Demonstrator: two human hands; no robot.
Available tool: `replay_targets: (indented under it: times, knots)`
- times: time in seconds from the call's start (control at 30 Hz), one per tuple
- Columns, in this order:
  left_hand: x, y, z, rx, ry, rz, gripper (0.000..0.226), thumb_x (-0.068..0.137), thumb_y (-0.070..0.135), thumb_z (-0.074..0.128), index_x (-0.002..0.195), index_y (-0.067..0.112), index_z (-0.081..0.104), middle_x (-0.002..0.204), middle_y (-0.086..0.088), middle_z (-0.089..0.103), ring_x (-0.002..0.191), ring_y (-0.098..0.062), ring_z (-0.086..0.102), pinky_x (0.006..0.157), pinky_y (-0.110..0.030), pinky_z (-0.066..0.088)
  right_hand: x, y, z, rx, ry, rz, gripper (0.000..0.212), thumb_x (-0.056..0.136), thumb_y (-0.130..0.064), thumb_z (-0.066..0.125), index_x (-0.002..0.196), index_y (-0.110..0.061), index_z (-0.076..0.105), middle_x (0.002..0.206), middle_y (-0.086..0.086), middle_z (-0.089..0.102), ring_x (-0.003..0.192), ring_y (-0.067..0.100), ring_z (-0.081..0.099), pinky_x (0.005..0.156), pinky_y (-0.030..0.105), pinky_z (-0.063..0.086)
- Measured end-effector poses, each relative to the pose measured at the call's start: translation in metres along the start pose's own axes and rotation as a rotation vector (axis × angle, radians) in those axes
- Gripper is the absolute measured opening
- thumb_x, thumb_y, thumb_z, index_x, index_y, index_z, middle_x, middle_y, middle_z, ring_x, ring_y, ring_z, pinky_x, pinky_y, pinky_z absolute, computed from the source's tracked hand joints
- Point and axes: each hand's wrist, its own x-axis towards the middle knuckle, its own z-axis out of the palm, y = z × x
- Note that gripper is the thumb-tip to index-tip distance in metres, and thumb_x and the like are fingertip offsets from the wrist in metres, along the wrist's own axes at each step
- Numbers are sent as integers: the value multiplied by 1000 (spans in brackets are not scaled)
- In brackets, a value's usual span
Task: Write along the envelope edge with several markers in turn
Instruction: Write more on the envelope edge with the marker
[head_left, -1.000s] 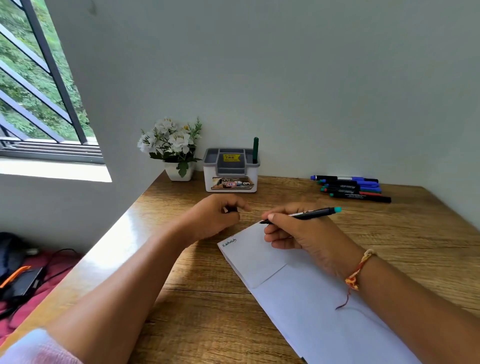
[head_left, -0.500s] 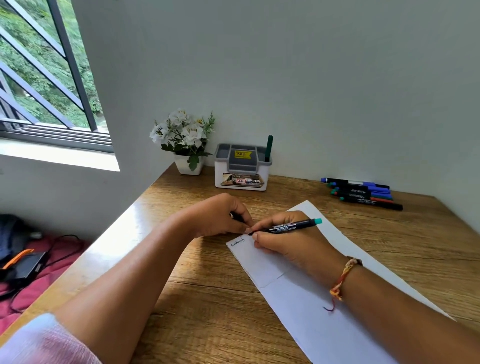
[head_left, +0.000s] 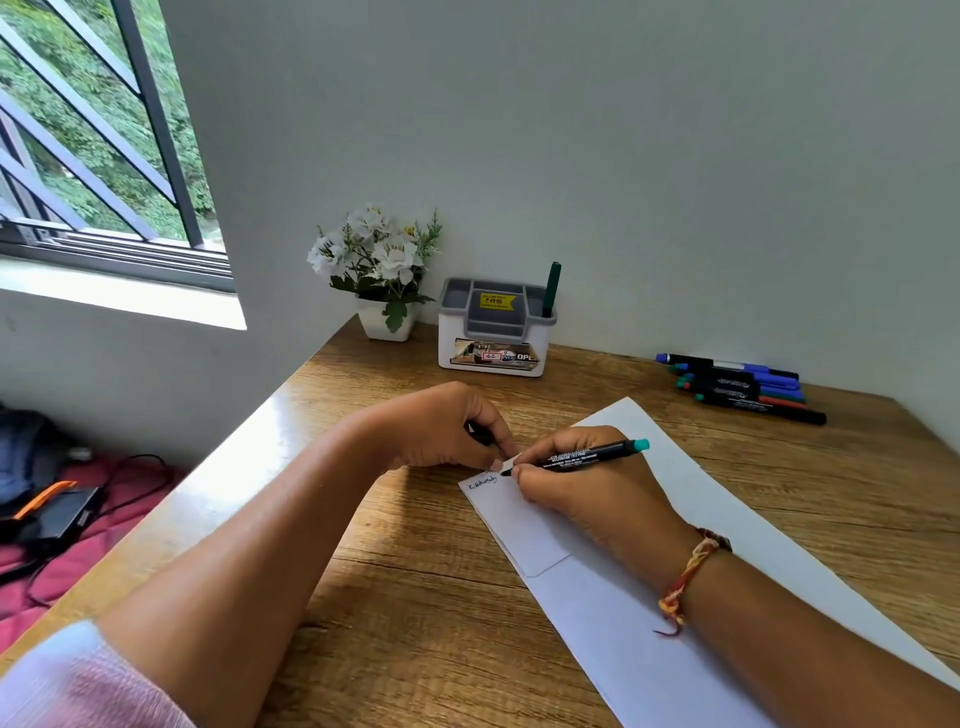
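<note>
A long white envelope lies slanted on the wooden desk, flap side up. Small handwriting runs along its far left edge. My right hand grips a black marker with a teal end, its tip touching the envelope just right of the writing. My left hand rests beside the envelope's far corner, fingers curled round a small dark thing, probably the marker's cap, fingertips pressing the paper's edge. Several more markers lie in a row at the back right.
A white and grey desk organiser with one green pen stands at the back wall, next to a small pot of white flowers. The desk's left edge drops to a floor with bags and cables. A window is at upper left.
My right hand came down and left with the marker, from above the envelope to its far edge, and the tip now touches the paper. My left hand shifted up to the envelope corner.
</note>
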Motion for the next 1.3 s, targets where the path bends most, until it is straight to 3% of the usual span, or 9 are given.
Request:
replay_targets:
  times: [0.2,0.4,0.67,0.87,1.03,1.2,1.3]
  knots:
    - [1,-1,0,-8,-1,2,18,84,16,79,95,29,80,92,11,75,91,-12,67,86,-31,52,1,2,1,13,-8,-5,11,69,-43,76,78,-39,81,80,-19,76,80,-2,70,66,17,52]
    - [0,-1,1,-25,1,-14,19,84,15,78,98,27,80,96,9,76,94,-13,67,87,-29,52,0,0,0,29,0,8,20,63,-47,71,77,-36,81,78,-16,76,79,4,70,62,18,51]
    - [0,1,0,-29,-2,-19,18,84,15,78,98,26,80,94,9,76,93,-15,67,87,-33,53,0,0,0,13,-4,7,14,65,-41,73,76,-34,80,80,-15,77,78,2,70,63,16,51]
    - [0,0,0,-20,-1,-29,18,84,18,78,98,30,79,92,15,74,86,-3,65,77,-22,49,0,0,-2,6,13,16,2,75,-29,79,77,-29,80,80,-13,77,81,6,70,67,21,55]
    - [0,-1,0,-20,-3,-18,18,84,18,78,97,30,79,89,18,74,81,1,63,78,-23,49,-1,-1,-2,13,38,29,4,76,-26,79,77,-30,81,79,-12,77,80,5,70,65,20,54]
    - [-1,-1,0,-13,0,-19,18,84,18,78,97,31,79,90,17,74,84,-2,65,84,-28,51,-2,-1,-2,0,21,25,5,76,-28,78,77,-33,79,79,-18,76,75,-3,69,58,9,46]
    - [0,-1,0,-7,-3,-23,18,84,18,78,97,31,79,93,15,74,88,-5,65,84,-27,51,-2,-2,-2,0,27,30,4,76,-28,78,76,-32,79,79,-16,77,76,0,69,61,13,48]
